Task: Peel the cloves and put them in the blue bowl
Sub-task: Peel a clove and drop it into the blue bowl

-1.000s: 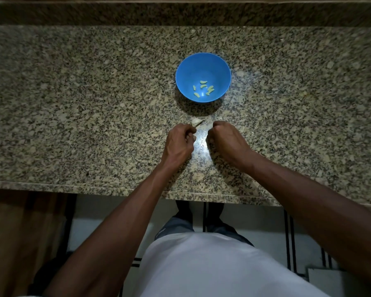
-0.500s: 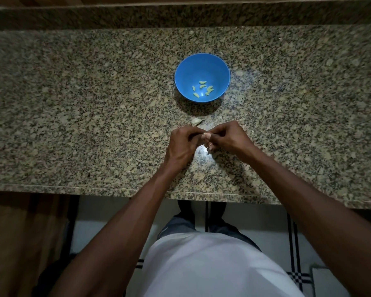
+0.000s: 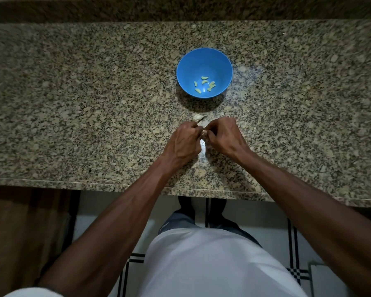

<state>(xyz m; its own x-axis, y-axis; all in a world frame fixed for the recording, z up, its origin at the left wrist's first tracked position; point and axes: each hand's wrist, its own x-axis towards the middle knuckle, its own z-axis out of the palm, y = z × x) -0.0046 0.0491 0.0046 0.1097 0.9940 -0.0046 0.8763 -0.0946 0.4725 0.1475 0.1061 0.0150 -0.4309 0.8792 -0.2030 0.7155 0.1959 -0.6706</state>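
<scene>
Granite counter (image 3: 73,103) under everything, and both hands meet low over it. Just beyond the fingers sits the blue bowl (image 3: 204,61), with a handful of peeled cloves (image 3: 205,84) already in its bottom. Left hand (image 3: 183,142) and right hand (image 3: 223,137) are knuckle to knuckle, fingers curled in and pinching one small clove (image 3: 204,132) between them; only a pale sliver of it peeks out at the fingertips. Right past the left fingertips, a scrap of garlic, skin or root end, (image 3: 198,117) lies on the counter.

This looks like the peeling itself. To do it well, the left should pin the clove firmly while the right nails catch the skin's edge and strip along its length, not across. Keep the work low so a slip lands on the counter. Once it is bare, the bowl is a short reach ahead of the fingers.
</scene>
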